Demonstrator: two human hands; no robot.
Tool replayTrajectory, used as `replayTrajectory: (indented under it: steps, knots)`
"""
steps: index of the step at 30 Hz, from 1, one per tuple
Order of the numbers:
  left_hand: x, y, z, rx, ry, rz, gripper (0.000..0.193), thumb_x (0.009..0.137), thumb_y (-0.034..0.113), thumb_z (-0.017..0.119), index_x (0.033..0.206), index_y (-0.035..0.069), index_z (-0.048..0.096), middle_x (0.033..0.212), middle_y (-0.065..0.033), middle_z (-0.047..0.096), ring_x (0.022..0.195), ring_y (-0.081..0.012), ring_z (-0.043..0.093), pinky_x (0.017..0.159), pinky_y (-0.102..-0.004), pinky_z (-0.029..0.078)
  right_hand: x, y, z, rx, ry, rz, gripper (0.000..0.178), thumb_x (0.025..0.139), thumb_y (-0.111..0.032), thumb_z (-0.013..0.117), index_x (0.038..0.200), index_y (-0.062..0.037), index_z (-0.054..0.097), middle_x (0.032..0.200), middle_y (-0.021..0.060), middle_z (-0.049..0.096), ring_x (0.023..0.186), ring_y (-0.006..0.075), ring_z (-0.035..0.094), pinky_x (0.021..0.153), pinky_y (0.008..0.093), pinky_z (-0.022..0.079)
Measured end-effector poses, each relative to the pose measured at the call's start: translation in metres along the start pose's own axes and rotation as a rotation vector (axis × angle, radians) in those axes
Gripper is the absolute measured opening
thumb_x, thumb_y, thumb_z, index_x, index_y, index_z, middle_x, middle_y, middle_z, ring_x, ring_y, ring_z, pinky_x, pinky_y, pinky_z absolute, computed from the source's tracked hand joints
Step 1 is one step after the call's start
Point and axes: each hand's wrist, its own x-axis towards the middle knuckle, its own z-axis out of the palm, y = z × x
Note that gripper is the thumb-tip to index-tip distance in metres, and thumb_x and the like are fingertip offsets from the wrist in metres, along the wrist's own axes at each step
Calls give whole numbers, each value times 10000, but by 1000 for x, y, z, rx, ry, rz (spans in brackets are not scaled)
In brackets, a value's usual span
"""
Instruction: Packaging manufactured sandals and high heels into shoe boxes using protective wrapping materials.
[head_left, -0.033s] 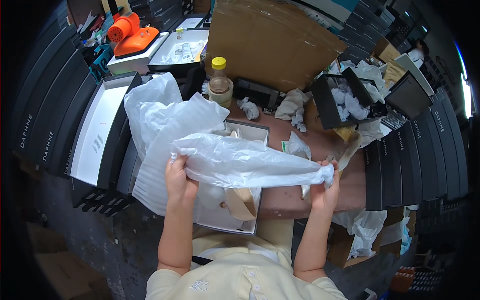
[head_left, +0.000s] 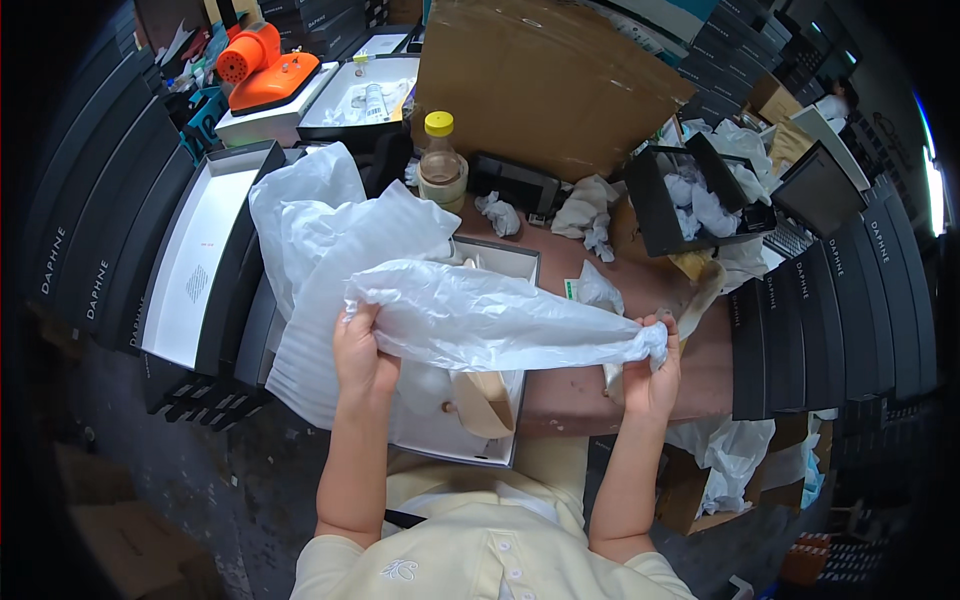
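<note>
A crumpled sheet of white tissue paper (head_left: 490,315) stretches between my two hands above an open shoe box (head_left: 525,262). My left hand (head_left: 362,350) is closed on the sheet's left end. At the other end, my right hand (head_left: 652,375) pinches a bunched, knot-like wad of the same paper. Below the sheet, inside the box, lies a beige shoe (head_left: 482,405), its upper part hidden by the tissue. More white wrapping (head_left: 340,265), some of it ribbed foam-like sheet, spills over the box's left side.
A long white-lined box lid (head_left: 205,260) rests on stacked dark boxes at left. Behind stand a yellow-capped bottle (head_left: 440,165), a cardboard panel (head_left: 545,90) and an orange device (head_left: 270,75). A black box of crumpled paper (head_left: 665,215) sits at back right, dark shoe boxes (head_left: 830,310) nearer.
</note>
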Motion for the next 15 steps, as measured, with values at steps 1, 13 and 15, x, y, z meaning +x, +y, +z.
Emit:
replayTrajectory:
  steps: [1,13,15]
  knots:
    - [4,-6,-3,73,19,81,249,909,153,492,1110,10,525,1053,-74,595,960,-214,579,881,-368,458,0,-2,1,-18,56,2,177,916,-95,494,1084,-67,546,1048,105,608,1031,247,570,908,357,495]
    - [-34,-29,53,254,-276,-196,591,841,432,535,1265,37,418,1207,-120,537,1112,-295,533,980,-479,397,-3,26,68,-128,-214,-106,196,921,-56,484,1112,-59,528,1095,141,602,1037,239,577,890,342,487]
    - [-36,-18,56,35,-433,-126,541,847,340,567,1256,20,413,1205,-112,519,1138,-278,511,976,-455,402,-6,26,69,-250,-213,-142,200,928,-54,471,1120,-66,526,1106,143,599,1060,240,565,867,322,475]
